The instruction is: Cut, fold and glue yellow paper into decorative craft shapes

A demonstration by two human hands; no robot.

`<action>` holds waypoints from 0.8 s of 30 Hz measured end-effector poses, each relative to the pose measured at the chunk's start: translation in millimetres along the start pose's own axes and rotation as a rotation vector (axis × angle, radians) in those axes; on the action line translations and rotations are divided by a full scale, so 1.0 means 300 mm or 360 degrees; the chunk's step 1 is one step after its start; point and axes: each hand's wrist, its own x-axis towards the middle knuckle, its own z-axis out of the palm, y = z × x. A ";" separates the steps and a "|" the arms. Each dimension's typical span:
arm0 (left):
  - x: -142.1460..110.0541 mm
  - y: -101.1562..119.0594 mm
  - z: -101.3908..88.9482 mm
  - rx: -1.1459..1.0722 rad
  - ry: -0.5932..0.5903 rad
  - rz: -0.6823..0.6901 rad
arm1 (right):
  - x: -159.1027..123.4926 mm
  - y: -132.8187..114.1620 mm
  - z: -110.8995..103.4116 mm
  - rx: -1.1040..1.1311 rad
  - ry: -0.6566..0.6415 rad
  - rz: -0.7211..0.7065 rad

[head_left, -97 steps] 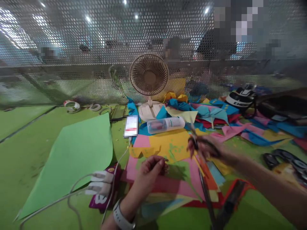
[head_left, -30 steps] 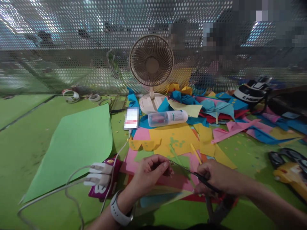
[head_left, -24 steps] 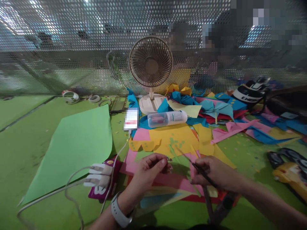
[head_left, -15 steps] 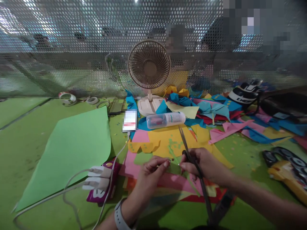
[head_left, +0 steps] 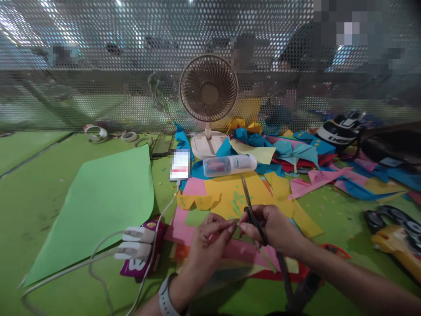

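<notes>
My right hand (head_left: 278,228) is closed around a pair of scissors (head_left: 246,191), whose blades point up and away from me. Its thumb and forefinger also pinch close to my left fingertips. My left hand (head_left: 210,239) is closed in a pinch; whatever lies between its fingers is too small to make out. Both hands are over layered coloured paper, with a pink sheet (head_left: 241,249) directly beneath. A narrow green paper strip (head_left: 270,262) lies below my right hand. Tiny green scraps are scattered on the yellow paper (head_left: 223,186) just beyond.
A clear bottle (head_left: 230,165) lies in front of a desk fan (head_left: 208,94). Left are a lit phone (head_left: 180,164), a green sheet (head_left: 108,206) and white plugs (head_left: 136,243) with cables. Crumpled paper (head_left: 296,153) and a yellow-black tool (head_left: 394,232) are right. A perforated screen (head_left: 115,101) stands behind.
My two hands have come closer, their fingertips now nearly touching. The scissors have turned slightly and their tips shifted left. The whole view has moved a little.
</notes>
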 end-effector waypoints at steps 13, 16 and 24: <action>-0.002 0.009 0.001 0.0187 -0.0153 -0.0045 | 0.001 -0.006 -0.008 -0.0055 0.0020 -0.0066; 0.007 0.004 -0.008 -0.0108 0.0071 -0.0146 | -0.003 -0.004 -0.014 -0.0065 0.0007 -0.0029; 0.004 -0.001 -0.022 -0.0823 0.0452 -0.0485 | -0.028 0.035 0.017 -0.0215 -0.0346 0.0201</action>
